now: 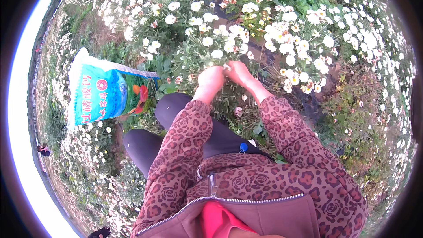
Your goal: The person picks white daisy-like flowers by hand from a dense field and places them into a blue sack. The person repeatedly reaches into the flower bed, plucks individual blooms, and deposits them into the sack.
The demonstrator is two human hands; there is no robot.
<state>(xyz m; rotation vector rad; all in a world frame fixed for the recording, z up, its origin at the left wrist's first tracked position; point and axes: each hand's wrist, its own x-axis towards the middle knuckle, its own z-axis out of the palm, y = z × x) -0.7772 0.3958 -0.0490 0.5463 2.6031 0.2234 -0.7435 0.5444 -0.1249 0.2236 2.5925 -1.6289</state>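
My left hand (210, 80) and my right hand (240, 73) meet at the near edge of a bushy plant with white chrysanthemum-like blooms (217, 54). Between them shows a small whitish flower head (226, 67), at the curled fingers of my right hand. The left hand's fingers are turned away and mostly hidden behind its back, so their grip does not show. Green leafy stems rise just beyond both hands. To the left stands a blue and white printed woven sack (110, 89), bearing writing and a picture of produce; its pale mouth faces left.
White-flowering plants (290, 48) crowd the right and far side, some blooms browned. Dark plastic sheeting (302, 105) covers soil between plants. My bent knees (173, 109) lie between the sack and my left arm. A distant person (43, 151) is at the left rim.
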